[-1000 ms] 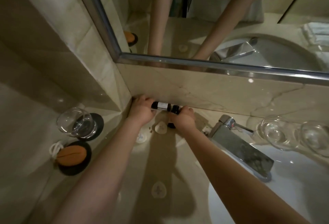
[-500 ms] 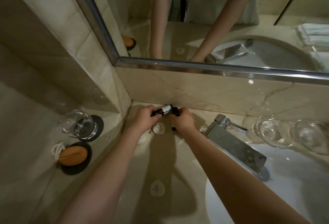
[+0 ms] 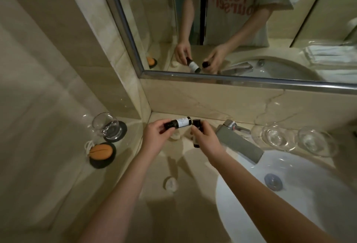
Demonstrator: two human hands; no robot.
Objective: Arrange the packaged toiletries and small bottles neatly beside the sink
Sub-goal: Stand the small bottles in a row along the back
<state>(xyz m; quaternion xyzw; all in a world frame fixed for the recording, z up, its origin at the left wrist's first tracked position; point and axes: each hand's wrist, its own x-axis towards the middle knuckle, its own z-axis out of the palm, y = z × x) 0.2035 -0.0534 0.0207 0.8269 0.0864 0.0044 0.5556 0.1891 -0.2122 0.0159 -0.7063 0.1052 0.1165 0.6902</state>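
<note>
Head view: I see the left hand (image 3: 156,136) pinching a labelled dark bottle (image 3: 178,123), held sideways left of the faucet (image 3: 238,141). The right hand (image 3: 205,139) curls round a second dark bottle (image 3: 196,125), nearer the faucet, the bottles almost touching.

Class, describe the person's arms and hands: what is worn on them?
Both forearms are bare. The left hand and right hand carry no gloves, watch or visible rings. The mirror shows short sleeves of a pale T-shirt with red lettering.
</note>
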